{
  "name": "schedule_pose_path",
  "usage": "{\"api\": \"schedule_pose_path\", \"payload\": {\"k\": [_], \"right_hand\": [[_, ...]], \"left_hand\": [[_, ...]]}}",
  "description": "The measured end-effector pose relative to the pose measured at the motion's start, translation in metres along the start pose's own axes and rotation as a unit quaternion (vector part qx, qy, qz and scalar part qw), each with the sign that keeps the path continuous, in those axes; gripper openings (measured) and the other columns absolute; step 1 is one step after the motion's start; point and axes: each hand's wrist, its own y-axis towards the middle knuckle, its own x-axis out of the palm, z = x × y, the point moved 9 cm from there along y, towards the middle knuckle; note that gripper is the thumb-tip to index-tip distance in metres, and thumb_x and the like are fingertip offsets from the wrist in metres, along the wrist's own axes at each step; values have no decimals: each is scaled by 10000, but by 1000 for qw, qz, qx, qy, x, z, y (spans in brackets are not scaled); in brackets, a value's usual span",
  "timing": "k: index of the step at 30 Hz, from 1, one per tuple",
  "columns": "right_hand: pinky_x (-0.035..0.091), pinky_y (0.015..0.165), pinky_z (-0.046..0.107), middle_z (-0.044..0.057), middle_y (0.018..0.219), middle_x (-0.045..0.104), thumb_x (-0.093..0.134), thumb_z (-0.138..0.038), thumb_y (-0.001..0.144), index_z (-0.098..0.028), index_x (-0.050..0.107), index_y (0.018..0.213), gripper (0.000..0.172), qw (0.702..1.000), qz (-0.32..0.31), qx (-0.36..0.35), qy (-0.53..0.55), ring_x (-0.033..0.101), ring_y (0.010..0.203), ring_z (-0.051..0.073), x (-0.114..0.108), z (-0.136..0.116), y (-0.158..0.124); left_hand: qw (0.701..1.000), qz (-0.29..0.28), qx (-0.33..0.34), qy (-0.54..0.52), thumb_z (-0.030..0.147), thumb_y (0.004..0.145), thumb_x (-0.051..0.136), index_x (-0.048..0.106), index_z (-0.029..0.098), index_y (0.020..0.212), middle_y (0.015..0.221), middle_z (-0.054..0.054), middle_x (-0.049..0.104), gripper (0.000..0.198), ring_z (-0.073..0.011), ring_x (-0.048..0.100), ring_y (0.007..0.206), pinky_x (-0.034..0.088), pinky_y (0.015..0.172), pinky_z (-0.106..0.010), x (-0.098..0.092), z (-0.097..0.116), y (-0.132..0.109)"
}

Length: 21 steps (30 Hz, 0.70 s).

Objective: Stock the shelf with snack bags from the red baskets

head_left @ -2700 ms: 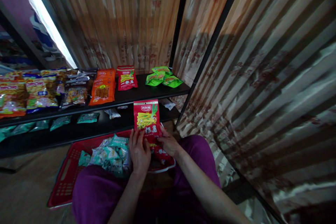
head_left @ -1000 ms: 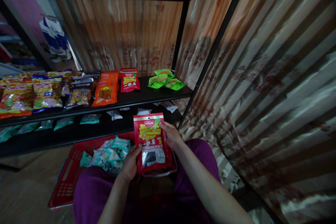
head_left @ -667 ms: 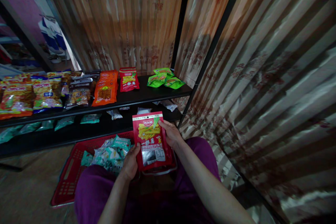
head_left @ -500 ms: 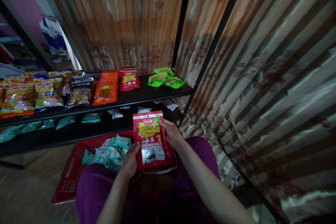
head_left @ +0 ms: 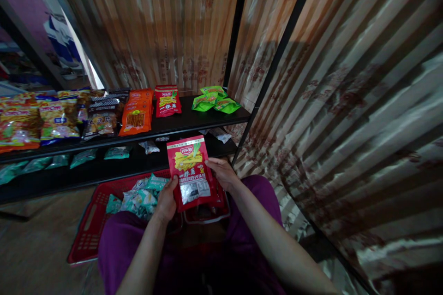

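Both my hands hold a stack of red snack packets (head_left: 189, 171) upright above a red basket (head_left: 90, 220). My left hand (head_left: 166, 199) grips the stack's lower left edge. My right hand (head_left: 221, 173) grips its right edge. The front packet shows yellow sticks and a silver label. Several pale teal small packets (head_left: 142, 194) lie in the basket. A matching red packet (head_left: 166, 100) stands on the black shelf (head_left: 187, 123) ahead.
Orange packets (head_left: 135, 113), dark packets (head_left: 101, 118), yellow-orange bags (head_left: 20, 120) and green packets (head_left: 214, 99) line the shelf. Teal packets (head_left: 80, 158) lie on the lower shelf. A patterned curtain (head_left: 346, 101) hangs at right. My purple-clad knees (head_left: 121, 249) flank the basket.
The red packets went from a loosely gathered hold to a squared stack held by both edges, and have shifted slightly up and left. The view swung a little.
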Motion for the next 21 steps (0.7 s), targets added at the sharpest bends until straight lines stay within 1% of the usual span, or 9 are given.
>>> {"api": "schedule_pose_path", "payload": {"k": [4, 7, 11, 13, 16, 19, 21], "right_hand": [[526, 638, 301, 20, 682, 723, 797, -390, 539, -184, 706, 779, 330, 1000, 9, -9, 10, 662, 597, 177, 3, -3, 2], [521, 651, 293, 15, 699, 722, 793, -408, 554, -184, 706, 809, 351, 1000, -13, -11, 16, 657, 605, 164, 8, -2, 1], [512, 679, 307, 22, 752, 726, 798, -426, 560, -172, 708, 826, 378, 999, -36, 9, -8, 661, 660, 169, 9, 8, -4], [511, 702, 318, 25, 762, 727, 808, -422, 549, -170, 713, 840, 397, 999, -37, 24, -13, 664, 677, 173, 6, 14, -8], [513, 716, 323, 28, 760, 727, 814, -411, 540, -167, 718, 857, 411, 998, -39, 36, -23, 664, 687, 173, 3, 19, -12], [510, 699, 313, 28, 750, 722, 800, -406, 555, -157, 719, 835, 384, 997, -47, 29, -54, 657, 682, 168, 1, 19, -14], [505, 690, 309, 24, 737, 719, 784, -409, 568, -156, 720, 813, 358, 996, -43, 13, -77, 652, 673, 166, -1, 18, -13]], "left_hand": [[1000, 0, -9, 0, 266, 802, 625, 638, 130, 1034, 987, -114, 715, 270, -253, 666, 965, 508, 916, -402, 6, 2, -4], [1000, -6, -5, -9, 280, 822, 598, 619, 122, 1072, 995, -127, 710, 297, -255, 672, 944, 518, 895, -427, 8, 4, -3], [999, -5, 18, -30, 310, 822, 603, 603, 119, 1102, 1029, -140, 699, 339, -255, 667, 956, 515, 897, -428, 5, 9, 5], [999, 6, 28, -35, 307, 823, 602, 600, 121, 1106, 1043, -141, 694, 339, -254, 666, 956, 513, 899, -428, 1, 12, 9], [999, 28, 25, -34, 303, 828, 595, 588, 127, 1122, 1058, -142, 689, 342, -254, 667, 948, 508, 901, -442, -3, 14, 13], [999, 34, 20, -32, 313, 819, 607, 579, 135, 1131, 1069, -139, 685, 360, -257, 662, 958, 499, 911, -448, -2, 14, 13], [999, 32, 22, -28, 312, 818, 609, 581, 135, 1124, 1053, -136, 690, 355, -257, 657, 975, 501, 911, -440, -1, 15, 13]]}}
